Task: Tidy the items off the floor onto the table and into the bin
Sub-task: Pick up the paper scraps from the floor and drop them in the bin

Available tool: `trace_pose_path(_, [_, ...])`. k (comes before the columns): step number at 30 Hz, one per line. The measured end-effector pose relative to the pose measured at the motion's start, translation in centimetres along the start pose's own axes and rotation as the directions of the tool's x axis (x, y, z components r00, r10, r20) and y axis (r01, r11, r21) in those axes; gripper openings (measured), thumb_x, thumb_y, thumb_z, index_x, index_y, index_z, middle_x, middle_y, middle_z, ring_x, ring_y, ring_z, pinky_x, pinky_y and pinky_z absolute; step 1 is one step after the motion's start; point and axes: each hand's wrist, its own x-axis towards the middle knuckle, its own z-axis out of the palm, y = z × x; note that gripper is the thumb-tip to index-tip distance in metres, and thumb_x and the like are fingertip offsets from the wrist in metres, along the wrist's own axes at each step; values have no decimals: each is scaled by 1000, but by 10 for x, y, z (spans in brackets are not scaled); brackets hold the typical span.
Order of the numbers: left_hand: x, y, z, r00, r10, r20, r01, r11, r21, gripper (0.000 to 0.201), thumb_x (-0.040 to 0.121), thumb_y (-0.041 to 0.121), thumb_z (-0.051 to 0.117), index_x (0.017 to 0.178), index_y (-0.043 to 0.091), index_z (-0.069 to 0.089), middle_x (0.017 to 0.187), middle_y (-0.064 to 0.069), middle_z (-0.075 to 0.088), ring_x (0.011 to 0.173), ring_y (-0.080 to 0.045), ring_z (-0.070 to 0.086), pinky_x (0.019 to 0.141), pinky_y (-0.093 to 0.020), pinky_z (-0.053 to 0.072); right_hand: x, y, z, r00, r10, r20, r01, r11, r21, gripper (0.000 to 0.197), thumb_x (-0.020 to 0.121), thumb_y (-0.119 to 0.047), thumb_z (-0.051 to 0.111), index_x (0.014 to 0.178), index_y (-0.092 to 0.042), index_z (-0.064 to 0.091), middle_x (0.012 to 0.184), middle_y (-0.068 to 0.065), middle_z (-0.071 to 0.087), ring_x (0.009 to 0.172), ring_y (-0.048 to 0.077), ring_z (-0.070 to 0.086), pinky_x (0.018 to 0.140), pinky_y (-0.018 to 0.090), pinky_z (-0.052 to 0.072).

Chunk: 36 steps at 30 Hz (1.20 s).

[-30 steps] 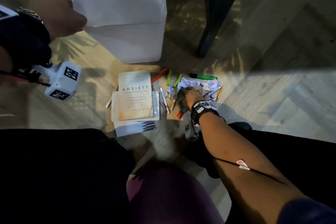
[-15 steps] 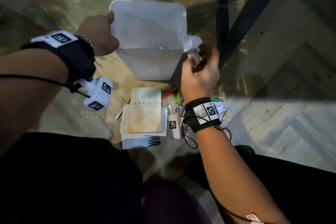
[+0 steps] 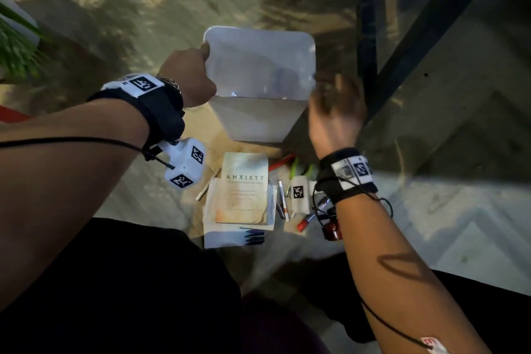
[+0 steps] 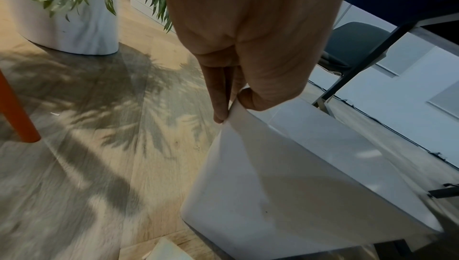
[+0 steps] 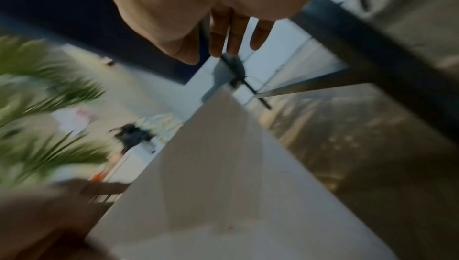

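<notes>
Right hand (image 3: 334, 112) apparently empty (paper gone)

Right hand (image 3: 336, 112) motion-blurred

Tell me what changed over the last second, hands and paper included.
The right hand lifted crumpled white paper from the floor to the white plastic bin and now holds nothing, fingers straight. The paper is no longer in view. The left hand still grips the bin's rim; the "Anxiety" book stayed put.

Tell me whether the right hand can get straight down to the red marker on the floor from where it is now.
Probably yes. The right hand hangs open and empty beside the bin, and the red marker lies on the floor under that forearm with nothing on top of it. Only neighbouring pens crowd it.
</notes>
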Motion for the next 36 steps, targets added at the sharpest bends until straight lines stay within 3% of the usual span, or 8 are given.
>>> trace_pose_path(4, [1,2,4,1000,24,-19,-23,999,32,73,82,6,60,152,7,39,117,-28,62,107,-47,58,85,-47,48,-11,79,-44,858,477,-190,-471,879,79,33,99,-33,65,122,-12,74,117,12,76,109,27,72,81,15,44])
trace_pose_path(8, [0,0,4,999,34,-41,-32,998,49,79,75,15,59,151,6,39,109,-29,63,103,-49,59,86,-51,50,-47,172,-70,676,722,-150,-732,681,-19,26,98,-11,58,119,-7,73,118,17,76,113,34,70,91,29,49])
trace_pose_path(12, [-1,2,6,999,15,-52,-10,997,82,83,74,17,62,152,4,37,114,-33,62,107,-52,57,88,-53,48,-87,218,-67,596,794,121,-751,605,-264,36,89,-7,52,115,-23,72,117,9,72,105,30,68,79,22,55])
trace_pose_path(16, [-4,3,4,999,4,-51,0,997,78,101,58,29,50,155,7,31,112,-30,65,111,-50,58,92,-53,49,-102,230,-46,505,768,395,-581,641,-502,47,91,-33,51,136,-35,63,148,10,56,130,34,56,115,41,45])
trace_pose_path(19, [-2,2,5,999,4,-52,0,998,69,102,58,28,52,156,10,30,110,-30,65,110,-50,59,91,-53,49,-101,230,-39,472,775,419,-452,622,-640,45,100,-38,54,144,-30,58,151,14,56,139,40,48,120,50,37])
trace_pose_path(25, [1,0,5,998,-11,-64,15,998,60,99,61,28,58,156,15,31,106,-26,66,106,-48,61,87,-53,51,-103,227,-42,517,796,315,-414,555,-721,28,96,-32,65,124,-35,65,139,9,56,135,34,49,113,57,36])
trace_pose_path(31, [3,-5,5,999,13,-41,-9,993,118,87,73,19,64,154,15,32,109,-26,66,104,-49,59,83,-51,50,-105,210,-45,585,762,277,-456,592,-665,21,95,-25,64,116,-27,71,123,10,71,124,34,61,108,48,46])
trace_pose_path(36, [3,-2,3,998,25,-52,-18,991,131,77,76,14,63,149,4,39,101,-28,65,99,-49,60,83,-49,49,-76,138,-37,804,587,96,-565,804,-185,4,86,-25,70,89,-24,69,85,-1,72,86,23,70,86,44,61])
